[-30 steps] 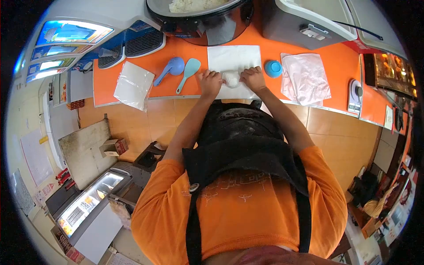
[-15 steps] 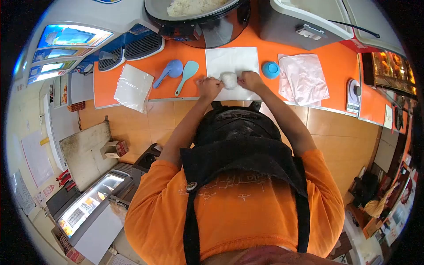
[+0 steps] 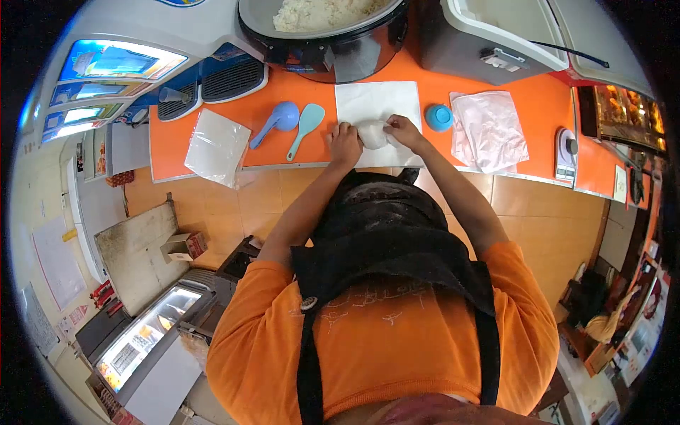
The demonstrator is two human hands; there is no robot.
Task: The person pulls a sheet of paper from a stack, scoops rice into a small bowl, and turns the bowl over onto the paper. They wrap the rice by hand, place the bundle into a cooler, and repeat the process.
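Observation:
A rounded white bundle [image 3: 372, 133], which looks like rice in a thin clear wrapper, lies on a white paper sheet [image 3: 377, 99] at the counter's front edge. My left hand [image 3: 346, 145] is closed against the bundle's left side, fingers curled onto its wrapper. On the other side my right hand [image 3: 405, 133] pinches the wrapper at the bundle's upper right. The fingertips of both hands are partly hidden. Left of the sheet lie a light-teal rice paddle [image 3: 309, 124] and a blue scoop [image 3: 285, 117]. A small blue bowl [image 3: 439, 117] stands to the right.
A large rice cooker [image 3: 333, 53] with rice in it stands at the back, beside a grey cooler box [image 3: 489, 49]. Clear plastic sheets [image 3: 216, 149] lie left, pink plastic bags [image 3: 489, 131] right. A kitchen scale [image 3: 566, 152] sits farther right on the orange counter [image 3: 425, 78].
Both hands held the wrapper's ends out to either side. Now they are closer to the bundle, the left pressed to its side, the right pinching higher up. The view has shifted slightly.

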